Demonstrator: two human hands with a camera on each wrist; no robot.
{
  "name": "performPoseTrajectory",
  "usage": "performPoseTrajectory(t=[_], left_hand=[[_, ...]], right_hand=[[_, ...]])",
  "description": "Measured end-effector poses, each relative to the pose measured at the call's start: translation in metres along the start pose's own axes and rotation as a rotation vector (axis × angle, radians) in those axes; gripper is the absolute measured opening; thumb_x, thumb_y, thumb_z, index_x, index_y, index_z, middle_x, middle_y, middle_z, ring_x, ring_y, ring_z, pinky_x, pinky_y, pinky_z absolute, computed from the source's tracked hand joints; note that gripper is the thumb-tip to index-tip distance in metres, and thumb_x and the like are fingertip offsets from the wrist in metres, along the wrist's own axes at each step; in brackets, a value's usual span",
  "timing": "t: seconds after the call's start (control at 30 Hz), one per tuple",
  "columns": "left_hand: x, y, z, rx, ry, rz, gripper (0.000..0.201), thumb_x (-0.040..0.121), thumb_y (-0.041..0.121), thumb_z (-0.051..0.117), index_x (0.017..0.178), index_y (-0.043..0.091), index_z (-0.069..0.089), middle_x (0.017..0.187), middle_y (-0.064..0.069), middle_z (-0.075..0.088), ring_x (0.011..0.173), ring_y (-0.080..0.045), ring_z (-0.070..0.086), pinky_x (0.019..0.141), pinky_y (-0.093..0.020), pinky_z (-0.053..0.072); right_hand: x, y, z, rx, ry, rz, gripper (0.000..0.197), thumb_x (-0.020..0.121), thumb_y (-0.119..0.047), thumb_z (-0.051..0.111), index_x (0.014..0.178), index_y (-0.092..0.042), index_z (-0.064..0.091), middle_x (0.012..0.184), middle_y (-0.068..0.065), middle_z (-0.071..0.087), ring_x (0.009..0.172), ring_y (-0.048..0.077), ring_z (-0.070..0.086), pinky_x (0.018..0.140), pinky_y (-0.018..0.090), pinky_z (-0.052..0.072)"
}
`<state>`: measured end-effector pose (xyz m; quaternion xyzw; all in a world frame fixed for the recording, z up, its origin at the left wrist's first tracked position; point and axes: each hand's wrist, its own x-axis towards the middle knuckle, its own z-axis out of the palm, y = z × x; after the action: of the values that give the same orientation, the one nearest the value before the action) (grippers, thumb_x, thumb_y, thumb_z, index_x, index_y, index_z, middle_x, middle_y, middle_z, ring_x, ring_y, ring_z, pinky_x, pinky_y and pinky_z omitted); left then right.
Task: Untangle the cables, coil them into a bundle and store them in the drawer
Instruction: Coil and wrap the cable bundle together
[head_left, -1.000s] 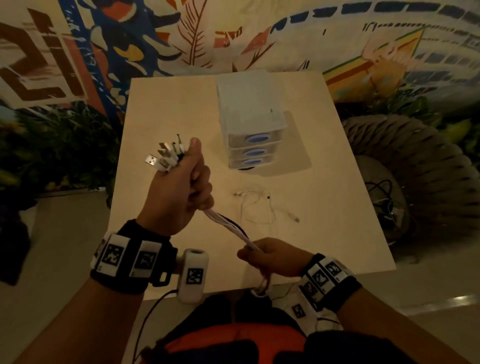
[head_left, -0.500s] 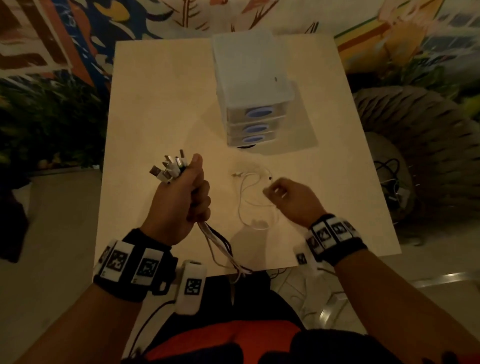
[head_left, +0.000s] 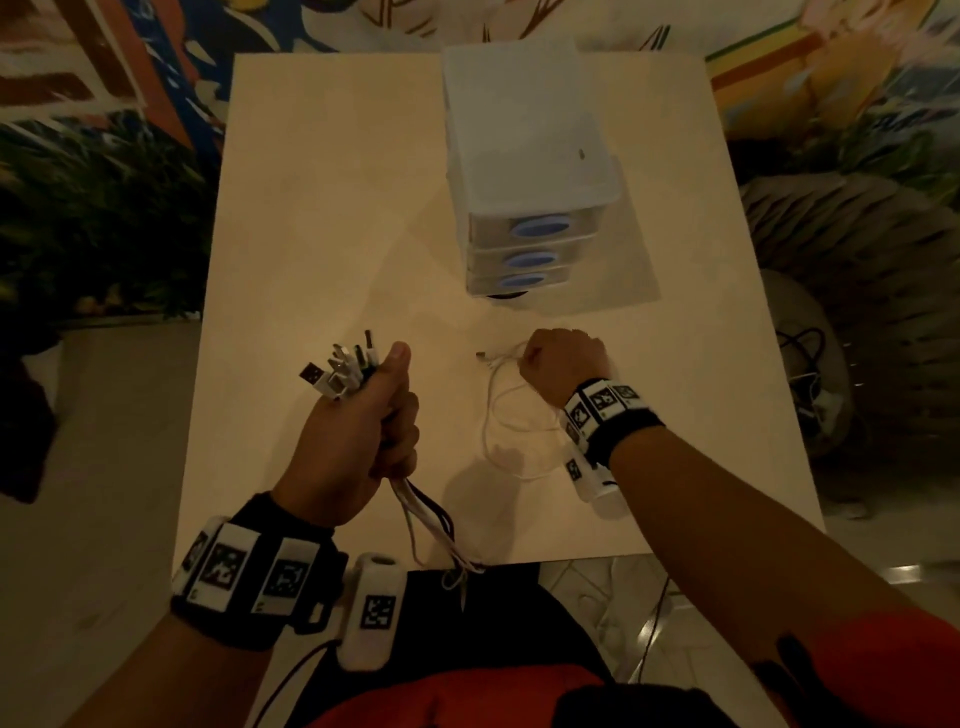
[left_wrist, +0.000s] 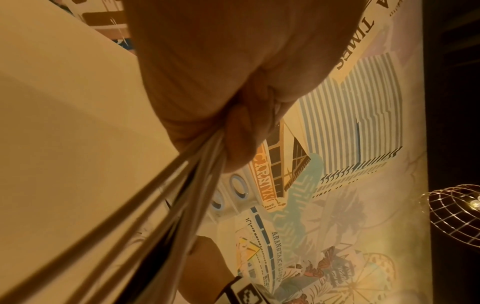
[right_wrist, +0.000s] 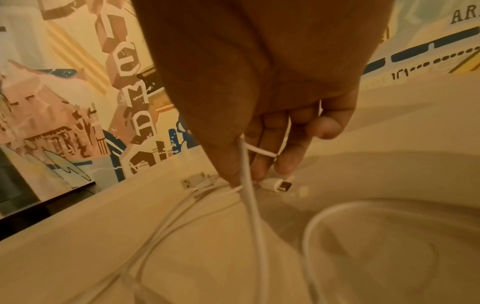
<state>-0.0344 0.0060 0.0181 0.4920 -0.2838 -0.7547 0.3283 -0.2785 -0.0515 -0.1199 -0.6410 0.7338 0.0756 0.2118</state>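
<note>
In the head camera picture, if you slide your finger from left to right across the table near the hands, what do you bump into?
Bunch of cable plugs → left hand gripping them → loose white cable on the table → right hand picking it up.

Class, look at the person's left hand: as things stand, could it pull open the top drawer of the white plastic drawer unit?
Probably not yet. The left hand grips a bundle of cables, so no finger is free. The way to the top drawer of the white plastic drawer unit looks clear across the bare table.
</note>
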Motion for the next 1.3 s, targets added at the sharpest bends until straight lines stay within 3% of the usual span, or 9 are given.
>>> performPoseTrajectory(t=[0.13, 0.27, 0.37, 0.43, 0.6, 0.83, 0.97, 1.17, 1.3], left_hand=[[0.004, -0.001, 0.0, -0.004, 0.009, -0.006, 0.049, 0.1, 0.041, 0.049, 0.071, 0.017, 0.018, 0.06, -0.002, 0.01, 0.045, -0.014, 0.01, 0.044, -0.024, 0.02], [0.005, 0.001, 0.006, 0.044, 0.004, -0.007, 0.052, 0.096, 0.044, 0.051, 0.073, 0.013, 0.016, 0.063, -0.004, 0.009, 0.045, -0.015, 0.01, 0.044, -0.026, 0.023], [0.007, 0.002, 0.016, 0.098, 0.039, 0.01, 0.045, 0.099, 0.044, 0.049, 0.071, 0.009, 0.046, 0.058, -0.003, 0.019, 0.044, -0.015, 0.014, 0.047, -0.027, 0.021], [0.008, 0.003, 0.025, 0.183, 0.061, 0.03, 0.046, 0.103, 0.045, 0.044, 0.095, 0.005, 0.066, 0.055, -0.003, 0.034, 0.043, -0.014, 0.021, 0.047, -0.026, 0.023], [0.006, 0.005, 0.055, 0.256, 0.025, 0.073, 0.04, 0.103, 0.049, 0.043, 0.116, 0.027, 0.073, 0.071, -0.01, 0.058, 0.045, -0.014, 0.028, 0.048, -0.027, 0.028], [0.001, 0.02, 0.066, 0.235, 0.122, 0.328, 0.036, 0.108, 0.038, 0.04, 0.093, 0.017, 0.065, 0.088, -0.004, 0.06, 0.045, -0.007, 0.027, 0.046, -0.024, 0.027], [-0.001, 0.042, 0.05, 0.047, 0.119, 0.402, 0.04, 0.109, 0.039, 0.036, 0.077, 0.019, 0.052, 0.062, 0.001, 0.047, 0.039, -0.007, 0.021, 0.039, -0.019, 0.021], [-0.007, 0.069, 0.017, -0.042, 0.202, 0.43, 0.045, 0.107, 0.044, 0.042, 0.067, 0.023, 0.039, 0.06, 0.005, 0.035, 0.042, -0.01, 0.019, 0.04, -0.027, 0.016], [-0.012, 0.069, 0.025, 0.01, 0.119, 0.402, 0.044, 0.106, 0.044, 0.042, 0.068, 0.022, 0.041, 0.057, 0.003, 0.029, 0.04, -0.009, 0.019, 0.038, -0.023, 0.017]], right_hand=[[-0.01, 0.004, -0.013, 0.06, 0.083, 0.005, 0.03, 0.092, -0.057, 0.054, 0.1, -0.031, 0.064, 0.11, -0.002, 0.066, 0.111, 0.028, 0.055, 0.093, 0.043, 0.038], [-0.032, 0.011, -0.041, 0.498, 0.089, -0.045, 0.025, 0.089, -0.053, 0.068, 0.09, -0.028, 0.07, 0.084, -0.01, 0.075, 0.085, 0.011, 0.068, 0.086, 0.035, 0.054], [-0.057, 0.01, -0.063, 0.698, 0.137, -0.132, 0.018, 0.092, -0.045, 0.069, 0.09, -0.028, 0.073, 0.073, -0.013, 0.075, 0.07, -0.002, 0.068, 0.078, 0.029, 0.056], [-0.075, 0.005, -0.075, 0.794, 0.214, -0.206, 0.015, 0.094, -0.04, 0.068, 0.093, -0.027, 0.073, 0.074, -0.013, 0.075, 0.073, -0.001, 0.07, 0.075, 0.029, 0.056], [-0.12, -0.019, -0.096, 0.858, 0.389, -0.373, 0.01, 0.095, -0.032, 0.069, 0.093, -0.023, 0.073, 0.08, -0.016, 0.074, 0.082, 0.002, 0.069, 0.074, 0.022, 0.048], [-0.13, -0.005, -0.088, 0.755, 0.197, -0.455, 0.011, 0.099, -0.036, 0.061, 0.097, -0.029, 0.069, 0.081, -0.013, 0.068, 0.081, 0.006, 0.058, 0.074, 0.018, 0.043], [-0.126, 0.036, -0.074, 0.583, 0.104, -0.443, 0.013, 0.101, -0.033, 0.055, 0.096, -0.035, 0.067, 0.085, -0.015, 0.065, 0.084, 0.006, 0.055, 0.077, 0.027, 0.045], [-0.123, 0.08, -0.088, 0.673, 0.251, -0.167, 0.026, 0.106, -0.025, 0.046, 0.087, -0.03, 0.063, 0.069, -0.004, 0.067, 0.074, 0.013, 0.067, 0.08, 0.042, 0.054], [-0.127, 0.068, -0.121, 0.698, 0.275, -0.192, 0.026, 0.105, -0.024, 0.049, 0.081, -0.025, 0.061, 0.059, -0.009, 0.055, 0.051, 0.009, 0.052, 0.054, 0.032, 0.045]])
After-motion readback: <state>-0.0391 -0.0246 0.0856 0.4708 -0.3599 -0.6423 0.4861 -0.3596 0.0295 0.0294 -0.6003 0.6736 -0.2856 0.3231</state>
